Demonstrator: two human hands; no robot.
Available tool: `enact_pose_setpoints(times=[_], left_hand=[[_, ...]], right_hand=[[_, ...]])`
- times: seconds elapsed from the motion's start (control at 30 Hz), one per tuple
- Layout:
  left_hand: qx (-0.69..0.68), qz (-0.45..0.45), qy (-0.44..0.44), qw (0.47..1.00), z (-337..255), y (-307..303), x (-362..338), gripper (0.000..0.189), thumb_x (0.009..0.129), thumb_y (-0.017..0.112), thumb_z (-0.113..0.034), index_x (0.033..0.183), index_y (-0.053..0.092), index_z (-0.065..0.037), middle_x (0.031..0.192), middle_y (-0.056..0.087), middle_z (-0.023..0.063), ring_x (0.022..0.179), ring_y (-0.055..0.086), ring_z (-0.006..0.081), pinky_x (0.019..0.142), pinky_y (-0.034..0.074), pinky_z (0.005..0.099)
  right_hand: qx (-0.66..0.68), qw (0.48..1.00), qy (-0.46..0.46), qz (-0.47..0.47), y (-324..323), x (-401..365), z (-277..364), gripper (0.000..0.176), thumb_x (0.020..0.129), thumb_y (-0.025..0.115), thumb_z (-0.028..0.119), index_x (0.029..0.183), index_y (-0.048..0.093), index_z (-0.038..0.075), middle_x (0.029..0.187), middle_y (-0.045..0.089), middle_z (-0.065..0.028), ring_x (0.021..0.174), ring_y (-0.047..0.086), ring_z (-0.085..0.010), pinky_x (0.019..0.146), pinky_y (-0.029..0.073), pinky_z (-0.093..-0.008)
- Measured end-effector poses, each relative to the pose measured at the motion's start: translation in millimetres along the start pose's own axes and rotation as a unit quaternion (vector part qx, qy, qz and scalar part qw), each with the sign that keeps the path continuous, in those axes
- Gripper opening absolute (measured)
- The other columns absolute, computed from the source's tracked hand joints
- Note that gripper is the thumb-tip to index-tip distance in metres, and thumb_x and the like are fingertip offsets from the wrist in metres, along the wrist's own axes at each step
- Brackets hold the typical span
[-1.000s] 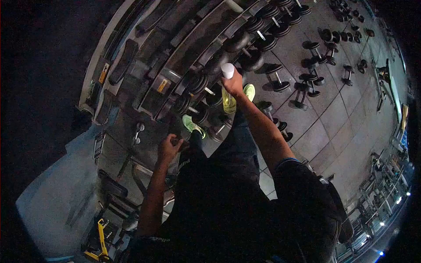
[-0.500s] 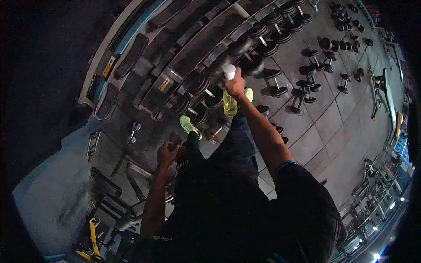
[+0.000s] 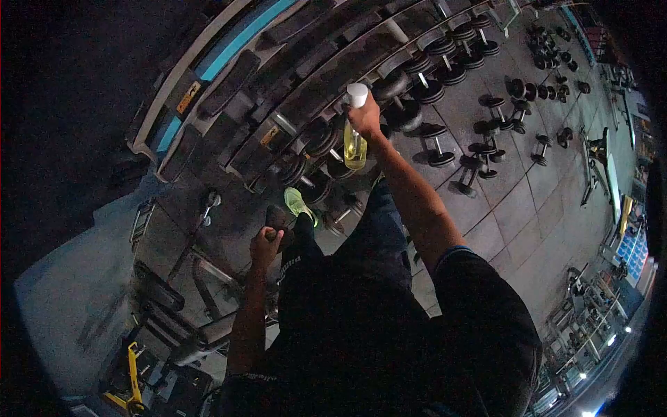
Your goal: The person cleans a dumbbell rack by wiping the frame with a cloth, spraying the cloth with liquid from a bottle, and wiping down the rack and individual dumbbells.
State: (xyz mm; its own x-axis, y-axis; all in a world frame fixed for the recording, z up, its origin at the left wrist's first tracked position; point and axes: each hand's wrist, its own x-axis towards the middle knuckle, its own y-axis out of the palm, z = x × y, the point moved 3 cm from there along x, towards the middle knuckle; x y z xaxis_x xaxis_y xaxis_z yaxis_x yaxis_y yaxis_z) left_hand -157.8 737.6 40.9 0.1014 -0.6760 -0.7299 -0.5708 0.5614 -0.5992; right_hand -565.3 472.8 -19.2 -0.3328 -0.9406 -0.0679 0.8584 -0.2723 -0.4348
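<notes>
My right hand (image 3: 366,118) is wrapped round the neck of a spray bottle (image 3: 355,151) with a white top and yellow liquid in its clear body. I hold it upright, out in front of me, near the dumbbell rack (image 3: 229,90). Lower and to the left, my left hand (image 3: 265,247) is closed on a dark, soft-looking piece that seems to be a cloth (image 3: 276,217). Its exact shape is lost in the dim light. One light green shoe (image 3: 299,204) shows beyond the left hand, and dumbbells (image 3: 318,186) lie close to it.
Several more dumbbells (image 3: 436,146) are scattered over the tiled floor (image 3: 517,222) to the right. Gym machines (image 3: 201,333) with padded parts and a yellow frame piece (image 3: 132,372) stand at the lower left. A bench (image 3: 611,174) is at the far right.
The view has shifted a little. My right hand with the spray bottle has moved slightly up and left. More of the dark cloth shows above my left hand, and the right shoe is now mostly hidden.
</notes>
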Motion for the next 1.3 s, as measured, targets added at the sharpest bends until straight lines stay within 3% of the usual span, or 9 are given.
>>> enact_pose_setpoints(times=[0.2, 0.37, 0.53, 0.67, 0.83, 0.97, 1.07, 1.23, 1.3], left_hand=[[-0.04, -0.044, -0.031, 0.998, 49.6, 3.1, -12.9, 0.049, 0.09, 0.072, -0.052, 0.109, 0.067, -0.007, 0.107, 0.071, 0.0129, 0.098, 0.069, 0.0302, 0.088, 0.052, 0.0445], [-0.041, -0.047, -0.017, 0.998, 100.8, 23.7, -5.0, 0.052, 0.09, 0.072, -0.052, 0.111, 0.067, -0.005, 0.109, 0.071, 0.0145, 0.103, 0.068, 0.0312, 0.091, 0.053, 0.0444], [-0.043, -0.062, -0.041, 0.996, 69.6, 11.4, -6.9, 0.055, 0.088, 0.072, -0.056, 0.111, 0.068, -0.005, 0.107, 0.071, 0.0149, 0.101, 0.069, 0.0323, 0.091, 0.053, 0.0448], [-0.038, -0.032, -0.004, 0.999, 41.2, -3.8, 1.7, 0.059, 0.088, 0.07, -0.059, 0.111, 0.067, -0.005, 0.107, 0.071, 0.0148, 0.101, 0.069, 0.033, 0.091, 0.053, 0.0451], [-0.022, -0.024, 0.017, 0.999, 34.8, 2.7, 31.7, 0.057, 0.089, 0.07, -0.058, 0.11, 0.066, -0.005, 0.107, 0.071, 0.0151, 0.102, 0.069, 0.034, 0.088, 0.053, 0.0446], [-0.032, 0.0, 0.07, 0.997, -12.6, -4.9, 41.8, 0.054, 0.091, 0.069, -0.055, 0.109, 0.066, -0.005, 0.101, 0.072, 0.0151, 0.096, 0.07, 0.0319, 0.084, 0.054, 0.0436], [0.048, -0.005, 0.087, 0.995, -28.5, 15.2, 69.3, 0.05, 0.092, 0.069, -0.052, 0.107, 0.066, -0.005, 0.092, 0.07, 0.0147, 0.086, 0.07, 0.0282, 0.079, 0.054, 0.0431], [0.015, 0.074, 0.157, 0.985, -80.0, 41.5, 76.8, 0.042, 0.093, 0.07, -0.045, 0.102, 0.064, -0.004, 0.087, 0.069, 0.014, 0.082, 0.069, 0.0279, 0.074, 0.052, 0.0441], [-0.01, 0.08, 0.198, 0.977, -86.6, 62.2, 79.9, 0.038, 0.093, 0.072, -0.04, 0.101, 0.064, -0.004, 0.087, 0.069, 0.0141, 0.083, 0.07, 0.0291, 0.073, 0.052, 0.044]], right_hand=[[-0.029, 1.0, 0.005, 0.0, 22.0, 24.2, 24.0, 0.029, 0.077, 0.066, 0.014, 0.103, 0.063, 0.002, 0.1, 0.07, -0.0211, 0.101, 0.068, -0.0415, 0.086, 0.054, -0.045], [-0.017, 0.999, 0.034, 0.005, 22.4, 28.2, 29.4, 0.032, 0.078, 0.069, 0.016, 0.105, 0.061, 0.001, 0.101, 0.07, -0.0213, 0.099, 0.068, -0.0412, 0.085, 0.054, -0.0459], [-0.041, 0.999, 0.002, 0.018, 19.3, 20.3, 15.8, 0.053, 0.077, 0.077, 0.021, 0.118, 0.047, 0.004, 0.111, 0.061, -0.0248, 0.104, 0.062, -0.0464, 0.087, 0.051, -0.0514], [-0.053, 0.995, 0.06, 0.062, 7.5, 6.2, 19.6, 0.054, 0.077, 0.078, 0.018, 0.115, 0.042, 0.004, 0.106, 0.063, -0.0226, 0.102, 0.065, -0.0433, 0.084, 0.052, -0.0458], [-0.022, 0.998, 0.06, 0.0, -8.2, -7.2, 34.8, 0.054, 0.078, 0.077, 0.01, 0.118, 0.042, 0.006, 0.107, 0.067, -0.0196, 0.099, 0.068, -0.0382, 0.083, 0.053, -0.042], [0.052, 0.997, 0.013, -0.059, -28.3, -17.7, 42.5, 0.062, 0.078, 0.075, 0.004, 0.13, 0.041, 0.008, 0.108, 0.068, -0.0173, 0.102, 0.068, -0.0334, 0.087, 0.053, -0.0401], [0.045, 0.995, 0.019, -0.084, -57.5, -30.4, 31.5, 0.071, 0.08, 0.081, 0.01, 0.136, 0.039, 0.006, 0.11, 0.068, -0.0154, 0.102, 0.067, -0.0304, 0.09, 0.052, -0.0381], [0.067, 0.981, -0.016, -0.182, -126.7, -63.9, -67.9, 0.071, 0.08, 0.085, 0.025, 0.13, 0.04, 0.003, 0.109, 0.067, -0.0142, 0.1, 0.065, -0.0249, 0.09, 0.05, -0.0371], [0.067, 0.978, 0.105, -0.168, -156.4, -78.6, -101.6, 0.066, 0.079, 0.084, 0.023, 0.128, 0.043, 0.004, 0.107, 0.067, -0.0127, 0.099, 0.065, -0.0239, 0.089, 0.05, -0.0361]])
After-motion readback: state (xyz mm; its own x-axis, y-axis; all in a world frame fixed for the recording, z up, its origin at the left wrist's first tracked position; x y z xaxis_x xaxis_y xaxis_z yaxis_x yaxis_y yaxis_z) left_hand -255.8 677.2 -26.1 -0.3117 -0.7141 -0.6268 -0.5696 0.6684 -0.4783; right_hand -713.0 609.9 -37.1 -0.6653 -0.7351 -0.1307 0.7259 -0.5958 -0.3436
